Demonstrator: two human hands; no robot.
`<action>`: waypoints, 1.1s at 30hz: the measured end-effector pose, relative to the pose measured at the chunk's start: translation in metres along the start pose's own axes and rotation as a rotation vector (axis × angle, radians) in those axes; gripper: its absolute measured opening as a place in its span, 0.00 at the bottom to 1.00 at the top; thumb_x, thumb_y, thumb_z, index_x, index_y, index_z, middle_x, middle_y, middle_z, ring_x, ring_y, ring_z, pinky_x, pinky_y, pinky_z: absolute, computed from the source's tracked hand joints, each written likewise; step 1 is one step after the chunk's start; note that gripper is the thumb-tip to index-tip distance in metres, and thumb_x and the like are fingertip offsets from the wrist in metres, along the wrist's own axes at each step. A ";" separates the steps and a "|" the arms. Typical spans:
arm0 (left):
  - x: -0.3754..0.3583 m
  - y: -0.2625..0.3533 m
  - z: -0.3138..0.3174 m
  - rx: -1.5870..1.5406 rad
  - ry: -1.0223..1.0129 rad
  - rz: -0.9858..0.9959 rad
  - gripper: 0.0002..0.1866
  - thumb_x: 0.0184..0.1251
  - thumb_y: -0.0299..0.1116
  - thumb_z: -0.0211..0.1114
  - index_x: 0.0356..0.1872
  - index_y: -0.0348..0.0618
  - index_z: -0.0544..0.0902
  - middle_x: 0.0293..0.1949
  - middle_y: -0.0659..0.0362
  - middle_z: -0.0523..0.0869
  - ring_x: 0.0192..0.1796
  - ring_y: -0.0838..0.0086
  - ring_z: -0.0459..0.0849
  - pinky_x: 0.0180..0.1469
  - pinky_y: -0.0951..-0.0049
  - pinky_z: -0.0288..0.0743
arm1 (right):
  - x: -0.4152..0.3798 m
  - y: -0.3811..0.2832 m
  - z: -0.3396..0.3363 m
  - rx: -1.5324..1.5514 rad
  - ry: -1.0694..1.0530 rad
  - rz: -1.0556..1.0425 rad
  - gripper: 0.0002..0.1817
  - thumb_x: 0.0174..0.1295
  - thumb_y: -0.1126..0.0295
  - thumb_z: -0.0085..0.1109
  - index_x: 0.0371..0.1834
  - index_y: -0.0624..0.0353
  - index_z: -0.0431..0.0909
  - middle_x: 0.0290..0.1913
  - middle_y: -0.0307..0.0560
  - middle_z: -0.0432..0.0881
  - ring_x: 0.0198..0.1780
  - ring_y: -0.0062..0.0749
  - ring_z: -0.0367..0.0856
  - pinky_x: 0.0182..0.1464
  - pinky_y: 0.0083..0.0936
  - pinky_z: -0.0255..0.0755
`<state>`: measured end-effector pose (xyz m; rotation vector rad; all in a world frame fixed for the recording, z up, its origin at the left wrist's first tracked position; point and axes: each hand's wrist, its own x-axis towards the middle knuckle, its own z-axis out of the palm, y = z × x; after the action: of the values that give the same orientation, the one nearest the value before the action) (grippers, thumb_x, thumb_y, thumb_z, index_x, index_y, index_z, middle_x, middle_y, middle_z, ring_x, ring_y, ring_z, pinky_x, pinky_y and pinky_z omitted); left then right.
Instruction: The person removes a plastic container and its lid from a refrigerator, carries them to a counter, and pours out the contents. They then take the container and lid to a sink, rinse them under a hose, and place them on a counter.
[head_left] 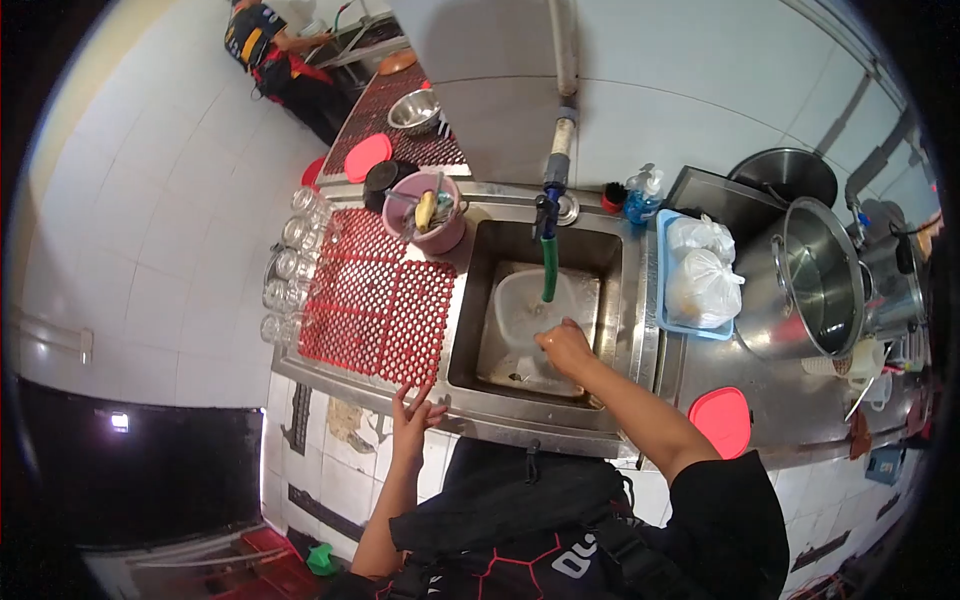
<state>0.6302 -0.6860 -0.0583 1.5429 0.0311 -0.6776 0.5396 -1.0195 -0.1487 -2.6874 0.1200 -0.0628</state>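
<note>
My right hand (pixel 566 347) reaches over the metal sink (pixel 470 345), its fingers curled together; whether anything is in them is too small to tell. Under and beyond it, a translucent white container (pixel 525 305) lies in the basin, below the green hose (pixel 550 268) of the tap. My left hand (pixel 413 412) is at the front edge of the counter, by the red perforated mat (pixel 375 290), fingers spread and holding nothing.
Glass jars (pixel 290 265) line the mat's left side. A pink bucket (pixel 437 235) stands behind it. Right of the sink are a blue tray (pixel 663 285) with white bags, a large pot (pixel 820 280) and a red lid (pixel 720 422). Another person (pixel 275 60) stands far back left.
</note>
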 end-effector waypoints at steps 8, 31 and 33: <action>-0.045 -0.005 -0.015 -0.011 0.084 -0.005 0.31 0.74 0.31 0.57 0.72 0.46 0.54 0.67 0.44 0.75 0.48 0.62 0.88 0.47 0.70 0.80 | 0.009 -0.011 -0.016 0.061 -0.087 -0.011 0.15 0.47 0.81 0.59 0.39 0.53 0.83 0.33 0.47 0.88 0.41 0.44 0.86 0.60 0.43 0.69; -0.144 -0.063 -0.197 -0.110 0.025 -0.070 0.29 0.73 0.33 0.59 0.70 0.41 0.59 0.51 0.46 0.85 0.41 0.68 0.87 0.43 0.72 0.81 | -0.030 -0.088 0.005 1.247 0.384 0.440 0.02 0.68 0.75 0.58 0.41 0.57 0.77 0.41 0.44 0.86 0.42 0.26 0.80 0.51 0.27 0.72; -0.146 -0.060 -0.205 -0.107 0.021 -0.071 0.28 0.73 0.33 0.60 0.69 0.41 0.60 0.51 0.46 0.85 0.40 0.68 0.87 0.43 0.73 0.81 | -0.023 -0.092 0.019 1.428 0.428 0.404 0.01 0.68 0.76 0.57 0.40 0.57 0.76 0.41 0.44 0.85 0.41 0.26 0.79 0.50 0.27 0.72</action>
<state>0.5657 -0.4355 -0.0637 1.4512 0.1365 -0.7042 0.5243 -0.9264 -0.1260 -1.1672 0.5118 -0.4138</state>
